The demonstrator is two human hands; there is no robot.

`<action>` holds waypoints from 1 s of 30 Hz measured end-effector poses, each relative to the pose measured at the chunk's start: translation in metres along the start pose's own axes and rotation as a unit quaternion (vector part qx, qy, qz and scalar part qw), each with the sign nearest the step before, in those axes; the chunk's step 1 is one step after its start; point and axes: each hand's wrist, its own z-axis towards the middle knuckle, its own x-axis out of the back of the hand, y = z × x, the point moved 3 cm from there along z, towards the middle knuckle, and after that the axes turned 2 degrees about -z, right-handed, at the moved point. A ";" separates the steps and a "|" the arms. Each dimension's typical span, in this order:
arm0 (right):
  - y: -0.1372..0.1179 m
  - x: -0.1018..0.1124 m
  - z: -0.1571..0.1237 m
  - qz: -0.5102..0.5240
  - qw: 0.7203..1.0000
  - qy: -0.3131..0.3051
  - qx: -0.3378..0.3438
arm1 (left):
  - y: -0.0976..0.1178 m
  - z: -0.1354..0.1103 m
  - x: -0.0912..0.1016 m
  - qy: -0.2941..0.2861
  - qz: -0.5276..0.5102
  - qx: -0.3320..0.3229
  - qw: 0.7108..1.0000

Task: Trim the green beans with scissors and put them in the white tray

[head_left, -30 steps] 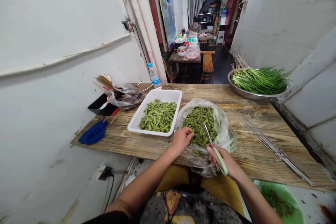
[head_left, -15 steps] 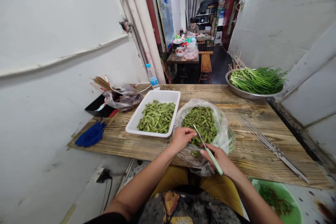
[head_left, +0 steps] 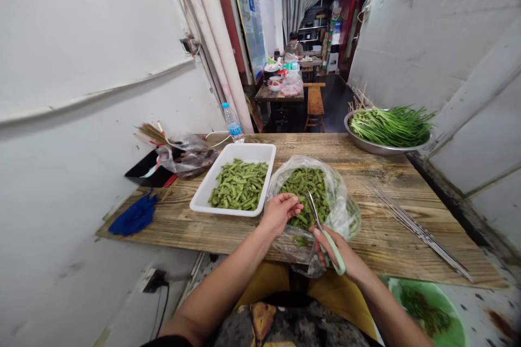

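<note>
The left hand (head_left: 280,212), half-curled at the rim of a clear plastic bag (head_left: 344,211), seems to keep it spread open on the plank table (head_left: 391,241), while the right hand (head_left: 336,249) grips green-handled scissors (head_left: 332,249), blades reaching down to the green bean pods (head_left: 303,198) inside.

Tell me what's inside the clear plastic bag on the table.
The clear plastic bag holds a heap of cut green beans, with the blades of green-handled scissors over them. The left hand and crumpled plastic cover the near side, so beans underneath cannot be seen.
</note>
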 end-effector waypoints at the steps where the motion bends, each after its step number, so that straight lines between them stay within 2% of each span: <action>1: -0.001 0.000 0.000 -0.003 1.000 0.000 0.003 | 0.000 0.000 -0.001 0.000 0.006 -0.002 1.000; 9: -0.001 0.000 0.006 0.014 1.000 0.004 0.001 | -0.002 -0.003 -0.004 -0.010 0.023 0.000 1.000; 15: -0.010 0.001 0.004 -0.010 0.999 0.039 -0.023 | -0.006 -0.001 -0.010 -0.016 0.036 -0.004 0.999; 17: -0.010 0.005 0.003 -0.003 0.998 0.049 -0.025 | 0.003 0.003 -0.004 0.001 0.069 -0.053 0.996; 19: -0.010 0.013 0.001 0.001 0.998 0.064 -0.015 | 0.024 0.005 0.009 0.050 0.147 -0.161 0.975; 20: -0.010 0.019 -0.002 0.002 0.997 0.076 -0.009 | 0.038 0.004 0.017 0.085 0.205 -0.231 0.947; 21: -0.010 0.026 -0.005 0.003 0.996 0.089 -0.006 | 0.052 0.002 0.025 0.126 0.273 -0.299 0.906; 23: -0.008 0.039 -0.015 0.009 0.993 0.121 -0.005 | 0.075 -0.008 0.036 0.207 0.421 -0.402 0.787; 24: -0.008 0.045 -0.021 0.015 0.991 0.136 -0.006 | 0.080 -0.013 0.039 0.237 0.482 -0.427 0.727; 25: -0.007 0.050 -0.026 0.021 0.988 0.153 -0.008 | 0.079 -0.018 0.038 0.242 0.538 -0.441 0.677; 26: -0.006 0.054 -0.031 0.027 0.985 0.168 -0.010 | 0.074 -0.020 0.034 0.216 0.592 -0.443 0.638; 27: -0.005 0.056 -0.035 0.031 0.983 0.178 -0.011 | 0.063 -0.021 0.029 0.162 0.641 -0.435 0.611; 30: -0.005 0.052 -0.042 0.035 0.983 0.180 -0.011 | 0.014 -0.016 0.011 -0.073 0.746 -0.361 0.555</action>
